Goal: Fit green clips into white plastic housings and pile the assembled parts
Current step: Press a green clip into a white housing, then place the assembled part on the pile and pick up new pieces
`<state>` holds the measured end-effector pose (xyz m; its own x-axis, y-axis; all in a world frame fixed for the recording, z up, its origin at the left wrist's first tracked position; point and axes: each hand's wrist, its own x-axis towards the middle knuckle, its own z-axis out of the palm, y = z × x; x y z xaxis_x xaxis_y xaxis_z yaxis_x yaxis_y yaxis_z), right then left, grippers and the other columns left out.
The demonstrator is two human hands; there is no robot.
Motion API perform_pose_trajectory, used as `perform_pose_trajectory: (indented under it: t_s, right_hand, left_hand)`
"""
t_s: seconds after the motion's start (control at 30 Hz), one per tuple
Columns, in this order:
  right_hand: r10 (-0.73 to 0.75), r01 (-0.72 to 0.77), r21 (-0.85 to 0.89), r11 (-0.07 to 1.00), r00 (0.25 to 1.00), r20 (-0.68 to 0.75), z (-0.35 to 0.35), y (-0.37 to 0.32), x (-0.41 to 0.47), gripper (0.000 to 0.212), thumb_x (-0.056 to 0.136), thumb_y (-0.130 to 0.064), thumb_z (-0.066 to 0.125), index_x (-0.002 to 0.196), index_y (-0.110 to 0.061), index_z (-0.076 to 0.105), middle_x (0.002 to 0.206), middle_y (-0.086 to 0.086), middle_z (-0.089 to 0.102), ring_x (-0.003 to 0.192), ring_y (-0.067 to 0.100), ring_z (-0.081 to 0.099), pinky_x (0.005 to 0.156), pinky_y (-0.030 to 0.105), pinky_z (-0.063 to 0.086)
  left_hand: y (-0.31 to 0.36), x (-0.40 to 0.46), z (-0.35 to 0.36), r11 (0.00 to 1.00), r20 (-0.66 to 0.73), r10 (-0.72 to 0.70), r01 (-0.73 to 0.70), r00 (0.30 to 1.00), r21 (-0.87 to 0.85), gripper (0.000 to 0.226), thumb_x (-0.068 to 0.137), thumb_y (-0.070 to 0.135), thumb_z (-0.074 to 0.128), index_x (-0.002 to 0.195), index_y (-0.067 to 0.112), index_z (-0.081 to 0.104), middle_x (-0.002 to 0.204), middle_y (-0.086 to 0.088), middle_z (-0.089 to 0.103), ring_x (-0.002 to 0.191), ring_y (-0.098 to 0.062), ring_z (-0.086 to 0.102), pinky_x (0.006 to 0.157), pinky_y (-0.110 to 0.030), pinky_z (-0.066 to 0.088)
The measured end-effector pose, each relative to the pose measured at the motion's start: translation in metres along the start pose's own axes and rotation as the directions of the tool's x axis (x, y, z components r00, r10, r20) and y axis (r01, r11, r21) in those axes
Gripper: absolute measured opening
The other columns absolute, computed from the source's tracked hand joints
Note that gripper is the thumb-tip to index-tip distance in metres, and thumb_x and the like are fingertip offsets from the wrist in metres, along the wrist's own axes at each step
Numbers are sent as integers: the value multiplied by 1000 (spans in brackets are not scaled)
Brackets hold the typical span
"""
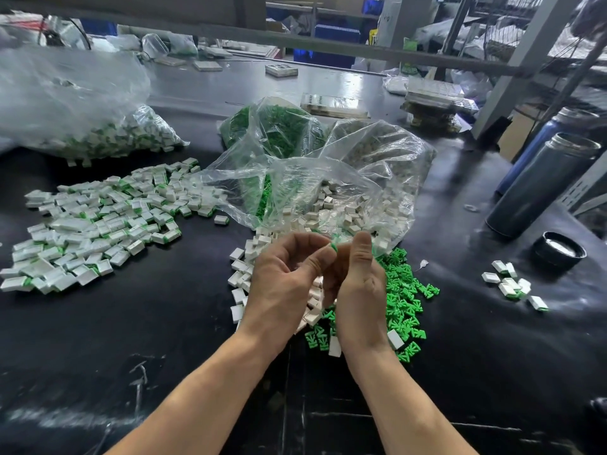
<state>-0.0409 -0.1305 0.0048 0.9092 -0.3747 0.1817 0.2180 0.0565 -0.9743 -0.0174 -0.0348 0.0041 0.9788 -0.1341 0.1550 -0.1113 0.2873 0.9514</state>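
A glossy black surface (164,323) with scuffed pale streaks is seen. Thin, crinkled, shiny clear plastic bags (315,178) are noted. Small white plastic housings (239,267) appear smooth and matt, bright green plastic clips (404,300) smooth. A tall grey metal flask (542,188) is given a dull brushed finish.

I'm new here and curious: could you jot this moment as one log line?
step: fitting clip | left hand and right hand: together pinching green clip | finished pile: left on table | loose clips: right
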Motion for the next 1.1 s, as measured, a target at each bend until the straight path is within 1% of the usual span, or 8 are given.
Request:
perform_pose_trajectory:
  t_s: [0.07,0.23,0.33,0.7,0.8,0.93,1.03,1.1]
  right_hand:
    - [-56,56,-25,998,998,-4,-9,-2,4,46,108,-46,45,85,-13,68,64,-2,60,52,9,50,48,22,41]
    - [-96,101,-62,993,992,83,-17,-2,5,9,102,-15,65,96,-16,71,74,-5,68,60,9,57,54,27,49]
    - [-83,93,-109,990,992,95,-20,0,6,9,99,-11,68,96,-19,72,78,-6,72,65,6,63,58,27,51]
    - [-27,35,-119,992,997,71,-22,3,11,12,102,-15,64,91,-11,67,60,-7,63,46,11,52,46,23,45]
    - [-21,33,-141,989,996,84,-22,6,12,11,101,-18,66,91,-15,68,64,-8,64,51,8,55,51,22,45]
    - [-19,27,-182,983,999,45,-25,10,12,10,100,-24,68,91,-23,70,72,-10,68,62,4,59,59,23,48]
    - [-40,26,-290,957,998,-43,-35,11,15,12,99,-28,69,87,-26,71,75,-11,71,62,3,62,58,15,47]
    - [-48,13,-409,912,996,-75,-41,11,18,13,98,-29,70,85,-28,70,75,-12,72,68,0,64,59,10,46]
  left_hand:
    - [0,2,-4,996,-25,33,-31,999,79,8,89,15,77,96,15,73,89,-4,76,80,-13,70,73,-22,56]
    - [1,2,-9,991,-17,59,-56,998,118,6,90,11,76,95,12,73,81,1,74,70,-6,65,67,-19,53]
    - [0,3,-12,992,-22,58,-55,998,114,10,88,10,77,97,13,73,81,0,73,69,-7,65,66,-20,54]
    - [-1,5,-12,968,28,101,-104,995,229,16,88,5,77,98,17,73,87,1,76,79,-7,72,72,-19,57]
    - [2,3,-16,879,74,182,-196,981,434,19,87,7,80,101,19,73,90,6,76,84,-6,74,77,-23,60]
    - [10,5,-26,736,77,265,-253,961,627,15,87,24,80,100,27,73,90,14,73,83,-5,70,72,-19,57]
    - [16,12,-47,649,-3,308,-208,951,731,25,87,38,70,108,24,71,99,12,68,84,-1,66,72,-17,57]
    - [17,20,-65,560,-104,336,-110,936,821,25,90,33,70,108,17,72,101,3,66,85,-4,63,75,-23,58]
